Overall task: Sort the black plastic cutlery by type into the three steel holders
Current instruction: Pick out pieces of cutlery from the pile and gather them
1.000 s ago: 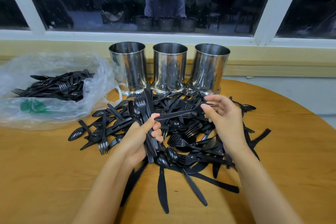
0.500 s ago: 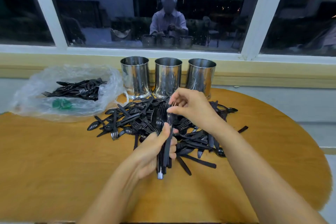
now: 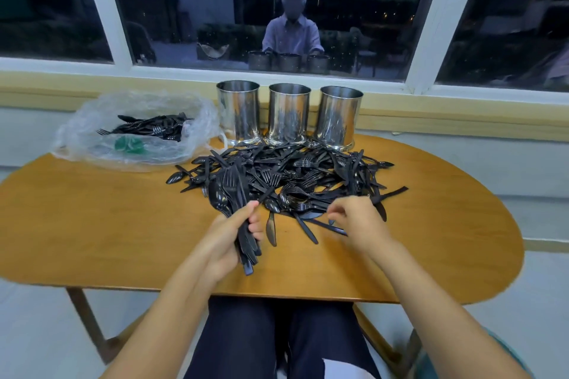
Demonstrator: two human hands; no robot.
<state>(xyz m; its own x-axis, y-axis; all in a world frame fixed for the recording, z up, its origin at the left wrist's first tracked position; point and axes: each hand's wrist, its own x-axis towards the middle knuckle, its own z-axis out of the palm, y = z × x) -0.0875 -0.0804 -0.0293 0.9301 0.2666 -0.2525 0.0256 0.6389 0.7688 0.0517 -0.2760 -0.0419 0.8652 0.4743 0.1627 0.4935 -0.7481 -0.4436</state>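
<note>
While my left hand [image 3: 229, 235] clasps a cutlery bundle [image 3: 238, 194] to keep picks together, my right hand [image 3: 354, 221] reaches the pile [image 3: 308, 175]; its grip is unclear.

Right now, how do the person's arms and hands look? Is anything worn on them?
The left arm and the right arm are bare, with no sleeve in view. The left hand and the right hand wear no gloves; I see no ring, watch or bracelet.
</note>
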